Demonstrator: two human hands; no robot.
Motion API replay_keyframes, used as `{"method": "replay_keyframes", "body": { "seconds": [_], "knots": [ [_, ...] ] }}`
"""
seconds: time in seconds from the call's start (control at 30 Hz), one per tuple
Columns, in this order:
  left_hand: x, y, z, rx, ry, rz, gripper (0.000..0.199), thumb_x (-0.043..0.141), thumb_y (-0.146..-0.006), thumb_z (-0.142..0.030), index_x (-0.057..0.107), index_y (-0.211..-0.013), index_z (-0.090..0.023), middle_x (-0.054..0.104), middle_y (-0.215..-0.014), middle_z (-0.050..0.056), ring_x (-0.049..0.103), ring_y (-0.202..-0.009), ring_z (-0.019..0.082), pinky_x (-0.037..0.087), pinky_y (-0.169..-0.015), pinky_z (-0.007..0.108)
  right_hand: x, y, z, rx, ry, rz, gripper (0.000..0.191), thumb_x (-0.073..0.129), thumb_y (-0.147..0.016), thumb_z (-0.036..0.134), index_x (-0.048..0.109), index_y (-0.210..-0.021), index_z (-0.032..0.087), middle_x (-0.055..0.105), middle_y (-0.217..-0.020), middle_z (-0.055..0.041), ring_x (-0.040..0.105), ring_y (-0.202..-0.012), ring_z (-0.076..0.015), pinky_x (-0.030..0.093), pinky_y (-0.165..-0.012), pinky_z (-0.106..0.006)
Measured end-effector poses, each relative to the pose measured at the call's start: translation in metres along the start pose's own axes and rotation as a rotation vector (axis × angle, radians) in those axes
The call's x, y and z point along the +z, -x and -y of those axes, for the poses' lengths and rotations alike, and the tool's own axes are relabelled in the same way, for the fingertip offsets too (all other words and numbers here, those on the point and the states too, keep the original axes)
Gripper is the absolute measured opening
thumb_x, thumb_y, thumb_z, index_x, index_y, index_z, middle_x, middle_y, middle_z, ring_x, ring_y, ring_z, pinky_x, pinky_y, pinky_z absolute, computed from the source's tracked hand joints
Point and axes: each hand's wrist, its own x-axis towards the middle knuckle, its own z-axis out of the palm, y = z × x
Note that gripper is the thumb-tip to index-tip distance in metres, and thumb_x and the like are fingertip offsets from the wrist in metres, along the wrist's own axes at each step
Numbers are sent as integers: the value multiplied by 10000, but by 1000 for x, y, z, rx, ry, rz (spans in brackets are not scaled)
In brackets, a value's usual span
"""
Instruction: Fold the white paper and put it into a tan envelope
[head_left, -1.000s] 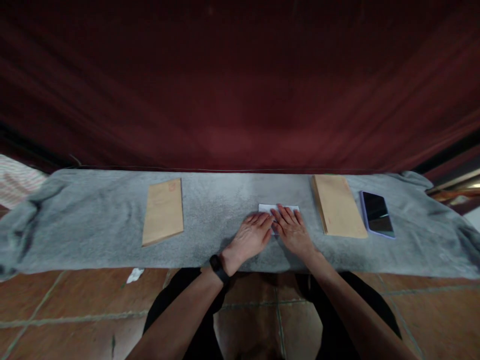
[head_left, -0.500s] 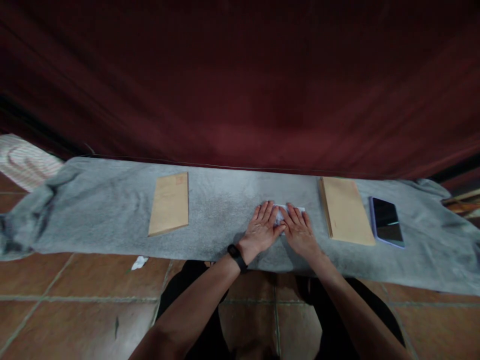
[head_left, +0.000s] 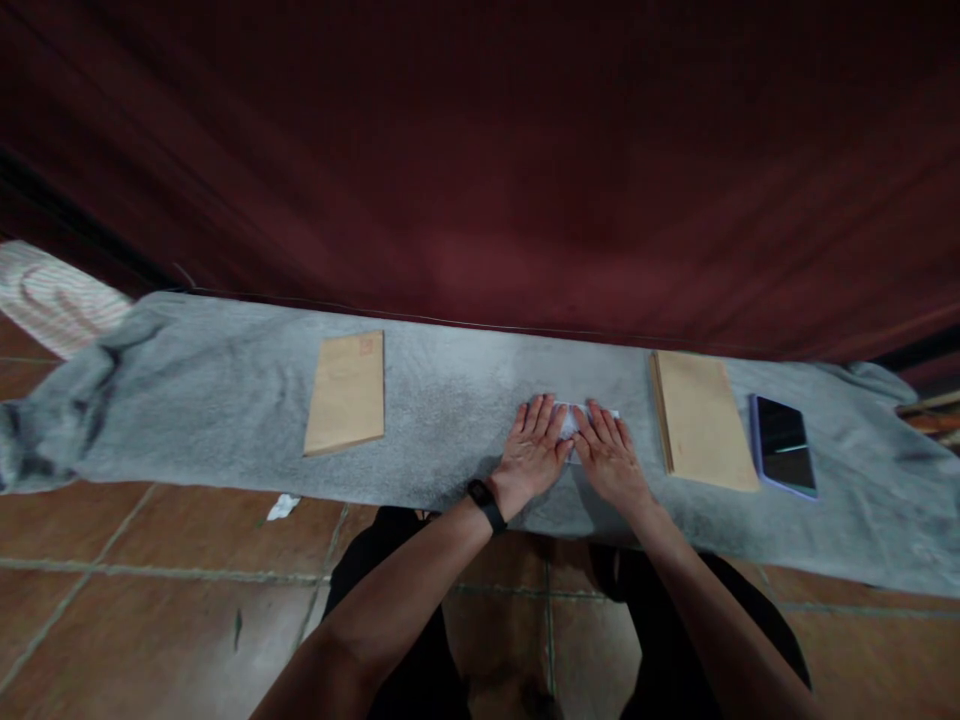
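Note:
A small sheet of white paper lies on the grey cloth, mostly covered by my hands. My left hand rests flat on its left part, fingers stretched forward. Flat on the right part is my right hand, its fingers slightly spread. The two thumbs come close together over the paper, and I cannot tell if they touch. What lies beneath the palms is hidden. A black wristband is on my left wrist.
To the left lies a brown envelope. A stack of brown envelopes sits to the right, with a phone beyond it. Dark red fabric rises along the far edge. A white scrap lies on the tiled floor.
The view has shifted and tilted slightly. Both hands stay flat on the paper, with a little more of it showing between them.

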Motion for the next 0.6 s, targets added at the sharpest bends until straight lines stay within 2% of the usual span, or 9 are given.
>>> {"method": "replay_keyframes", "body": {
  "seconds": [0.2, 0.4, 0.6],
  "knots": [
    [-5, 5, -1, 20, 21, -29, 692, 372, -1039, -578, 375, -1584, -152, 302, -1680, 161, 230, -1572, 316, 217, -1270, 538, -2, 3, -8, 33, -41, 45, 539, 342, -1075, 319, 396, -1582, 142, 299, -1682, -156, 306, -1538, -327, 299, -1218, -540],
    [-6, 12, -1, 145, 6, -11, 523, 339, -1078, -393, 418, -1568, -226, 348, -1674, 66, 255, -1567, 239, 183, -1286, 472, -2, 6, -15, 41, -78, 68, 560, 315, -1084, 397, 378, -1593, 172, 294, -1689, -128, 282, -1548, -319, 271, -1232, -543],
    [-9, 12, -1, 123, 22, 6, 536, 372, -1066, -416, 412, -1571, -242, 346, -1674, 84, 285, -1555, 265, 206, -1266, 515, -6, 12, -27, 89, -73, 70, 600, 252, -1090, 452, 304, -1623, 180, 319, -1677, -132, 313, -1538, -304, 270, -1233, -549]
  ]
}}
